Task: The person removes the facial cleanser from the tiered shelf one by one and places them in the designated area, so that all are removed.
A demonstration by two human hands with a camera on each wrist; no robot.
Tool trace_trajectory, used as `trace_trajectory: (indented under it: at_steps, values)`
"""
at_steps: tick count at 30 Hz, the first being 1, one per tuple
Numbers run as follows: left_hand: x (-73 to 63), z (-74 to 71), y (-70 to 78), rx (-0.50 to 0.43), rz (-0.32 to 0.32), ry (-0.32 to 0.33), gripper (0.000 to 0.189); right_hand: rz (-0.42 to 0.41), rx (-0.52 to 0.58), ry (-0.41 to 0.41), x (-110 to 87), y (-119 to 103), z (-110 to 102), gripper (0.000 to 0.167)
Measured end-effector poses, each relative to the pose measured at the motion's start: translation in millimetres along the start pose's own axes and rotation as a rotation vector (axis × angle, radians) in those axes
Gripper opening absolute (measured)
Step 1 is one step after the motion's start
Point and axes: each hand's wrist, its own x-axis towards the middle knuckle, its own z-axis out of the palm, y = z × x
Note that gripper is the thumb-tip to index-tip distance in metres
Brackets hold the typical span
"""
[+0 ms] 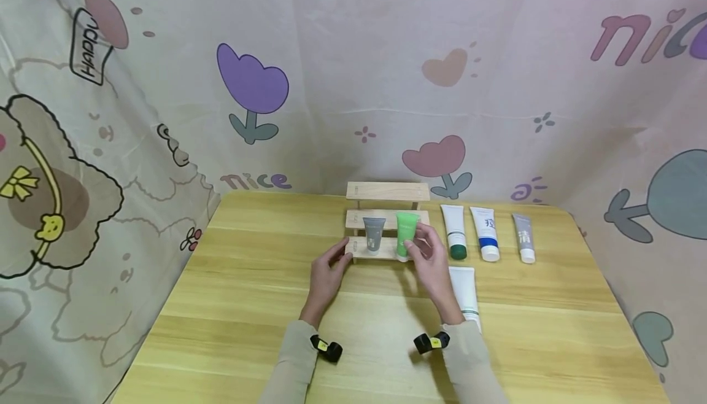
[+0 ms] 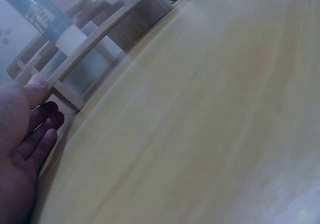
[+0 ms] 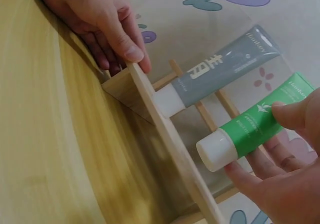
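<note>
A green squeeze tube (image 1: 407, 227) with a white cap is pinched between the thumb and fingers of my right hand (image 1: 434, 264). Cap down, it is held over the lowest step of a three-step wooden rack (image 1: 388, 191); in the right wrist view its white cap (image 3: 216, 150) is just past the step's front edge. My left hand (image 1: 326, 276) grips the left end of that step, thumb (image 3: 134, 53) on the board's edge. On the same step a grey tube (image 1: 374, 232) stands upright on its white cap, left of the green one.
Right of the rack lie a white tube with a green cap (image 1: 455, 229), a white tube with a blue band (image 1: 485, 232) and a small grey tube (image 1: 524, 237). Another white tube (image 1: 464, 287) lies nearer, partly behind my right wrist. A printed cloth (image 1: 342, 85) hangs behind the table (image 1: 232, 306).
</note>
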Motion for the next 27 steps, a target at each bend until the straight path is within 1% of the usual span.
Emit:
trace_trajectory:
  at_steps: [4, 7, 12, 15, 22, 27]
  values:
    - [0.0, -0.5, 0.7, 0.005, -0.008, -0.004, 0.04, -0.039, 0.03, 0.003, -3.3, -6.6, -5.2, 0.039]
    - [-0.1, -0.6, 1.2, 0.012, -0.011, -0.001, 0.04, -0.052, 0.031, -0.006, -6.8, -12.2, -10.4, 0.039]
    - [-0.4, -0.3, 2.6, 0.018, -0.026, 0.004, 0.039, -0.044, 0.025, 0.002, -11.9, -19.5, -20.4, 0.04]
    - [-0.6, -0.1, 3.4, 0.006, -0.036, 0.002, 0.039, -0.031, 0.022, 0.013, -15.2, -23.3, -26.4, 0.041]
    - [-2.2, -0.1, 2.8, -0.006, -0.058, -0.012, 0.039, -0.036, -0.002, 0.067, -25.6, -31.2, -41.4, 0.047]
    - [-1.4, -0.5, 2.2, 0.001, -0.043, -0.016, 0.04, -0.047, -0.046, 0.109, -32.3, -32.7, -54.1, 0.048]
